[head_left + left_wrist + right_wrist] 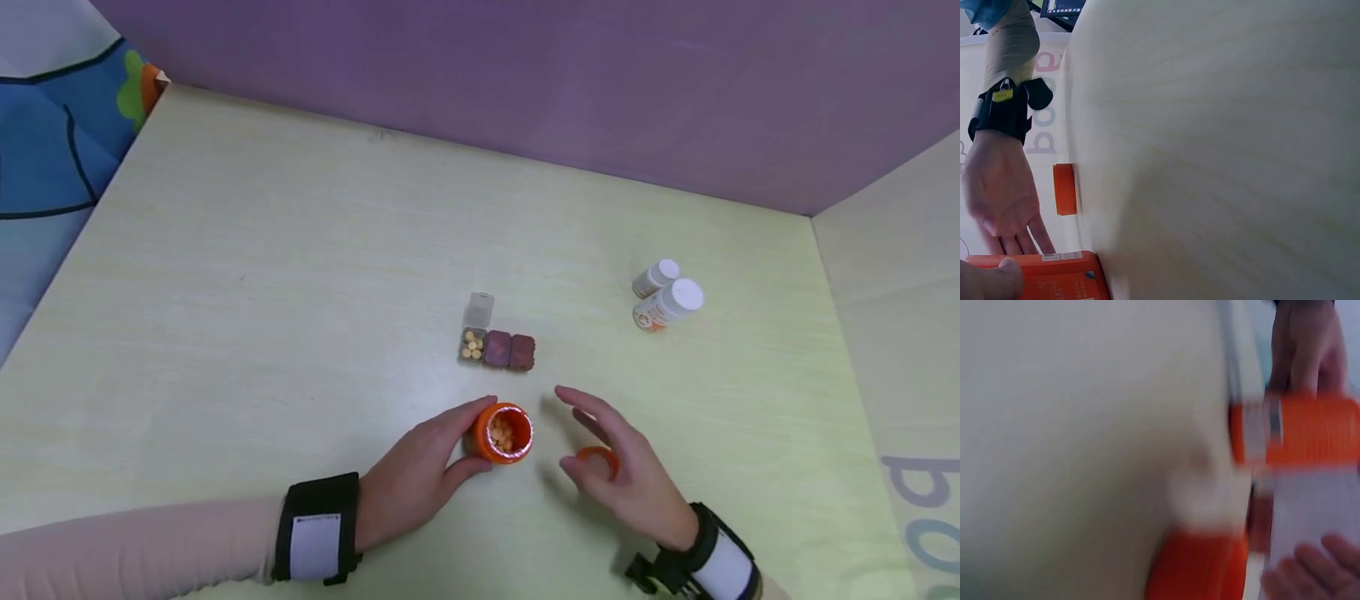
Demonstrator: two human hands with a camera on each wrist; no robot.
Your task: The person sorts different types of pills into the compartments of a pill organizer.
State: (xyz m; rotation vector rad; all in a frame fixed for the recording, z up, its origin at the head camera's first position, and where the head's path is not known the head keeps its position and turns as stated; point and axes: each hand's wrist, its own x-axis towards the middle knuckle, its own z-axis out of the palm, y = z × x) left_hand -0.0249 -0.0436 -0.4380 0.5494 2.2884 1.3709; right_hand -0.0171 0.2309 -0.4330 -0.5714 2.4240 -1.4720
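My left hand [416,471] grips an orange pill bottle [482,432] that stands uncapped on the table, with pale tablets visible inside. To its right, my right hand [630,471] hovers over an orange cap [615,462] with its fingers extended. In the left wrist view the cap [1065,189] lies on the table, apart from those fingers. The right wrist view is blurred but shows the bottle [1310,432] and the cap [1200,569]. Beyond the bottle lies a small pill organizer [510,351]; its left compartment holds several tablets under a raised clear lid [479,309], and two purplish lids are closed.
Two white bottles, a smaller one [657,277] and a larger one [670,303], stand on the pale table [300,275] at the right. A purple panel [525,92] borders the far edge, and a white panel [892,250] the right side.
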